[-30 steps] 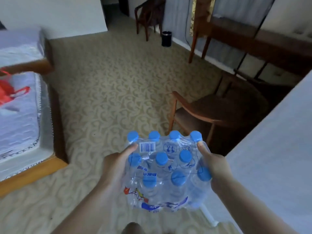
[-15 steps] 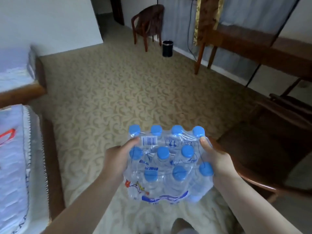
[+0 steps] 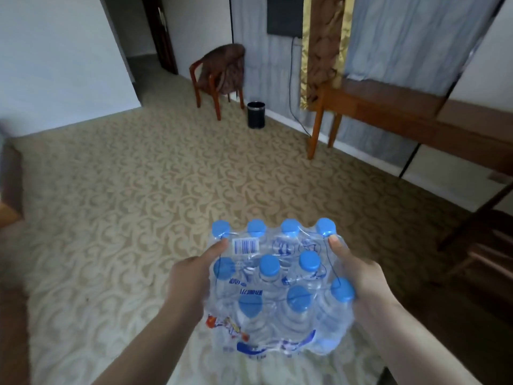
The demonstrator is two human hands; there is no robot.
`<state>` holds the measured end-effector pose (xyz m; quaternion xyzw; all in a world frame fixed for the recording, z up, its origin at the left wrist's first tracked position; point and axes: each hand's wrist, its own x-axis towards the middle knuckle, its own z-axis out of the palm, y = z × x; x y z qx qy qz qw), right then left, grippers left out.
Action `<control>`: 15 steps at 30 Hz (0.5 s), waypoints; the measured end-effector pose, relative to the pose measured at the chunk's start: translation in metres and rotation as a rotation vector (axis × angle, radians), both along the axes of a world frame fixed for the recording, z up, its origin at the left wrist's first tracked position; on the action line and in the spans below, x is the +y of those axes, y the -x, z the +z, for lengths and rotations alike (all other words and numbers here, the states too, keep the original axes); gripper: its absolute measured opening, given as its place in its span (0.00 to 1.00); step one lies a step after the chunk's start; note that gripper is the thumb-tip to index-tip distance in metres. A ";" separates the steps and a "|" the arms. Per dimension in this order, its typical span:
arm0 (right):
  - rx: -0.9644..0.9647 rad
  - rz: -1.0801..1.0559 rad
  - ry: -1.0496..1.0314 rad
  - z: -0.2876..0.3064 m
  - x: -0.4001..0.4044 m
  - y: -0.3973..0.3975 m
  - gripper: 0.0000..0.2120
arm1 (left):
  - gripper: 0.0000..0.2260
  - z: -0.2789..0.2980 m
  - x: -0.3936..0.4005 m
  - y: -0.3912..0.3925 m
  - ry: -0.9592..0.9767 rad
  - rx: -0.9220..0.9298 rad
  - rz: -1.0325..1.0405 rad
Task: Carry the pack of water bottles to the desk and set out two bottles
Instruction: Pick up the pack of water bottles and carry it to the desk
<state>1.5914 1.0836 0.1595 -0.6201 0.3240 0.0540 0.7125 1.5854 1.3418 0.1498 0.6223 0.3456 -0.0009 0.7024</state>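
Both hands are gripping a shrink-wrapped pack of water bottles (image 3: 277, 287) in mid-air above the patterned carpet (image 3: 125, 204). The left hand (image 3: 191, 282) is clasping the pack's left side, its thumb lying across the top near a barcode sticker (image 3: 246, 245). The right hand (image 3: 361, 276) is clasping the opposite side, its thumb pressing the wrap just below the far-right blue cap (image 3: 326, 226). Between the 2 hands, the pack is showing blue caps in 3 rows, 4 of them along the far edge; the clear wrap is creasing over the bottles, and printed blue and red lettering is showing on the side nearest the person.

Well ahead of the right hand and off to its right, a wooden desk (image 3: 402, 107) is standing against the wall. Far ahead of the left hand, a wooden chair (image 3: 219, 76) is standing by the wall, with a small black bin (image 3: 256, 114) just beside it.
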 end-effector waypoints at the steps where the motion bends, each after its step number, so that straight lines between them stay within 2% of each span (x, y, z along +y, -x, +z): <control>1: -0.002 0.000 -0.010 0.004 0.005 -0.025 0.29 | 0.29 0.006 0.005 -0.025 -0.004 0.002 -0.006; 7: -0.022 -0.003 -0.110 0.009 0.028 -0.178 0.25 | 0.24 0.009 0.033 -0.193 0.010 -0.006 -0.075; 12: 0.003 -0.136 -0.073 0.003 0.037 -0.288 0.30 | 0.27 0.012 0.033 -0.342 -0.016 -0.020 -0.188; 15: -0.006 -0.208 -0.064 0.009 0.023 -0.352 0.30 | 0.20 0.020 0.020 -0.426 -0.005 -0.014 -0.325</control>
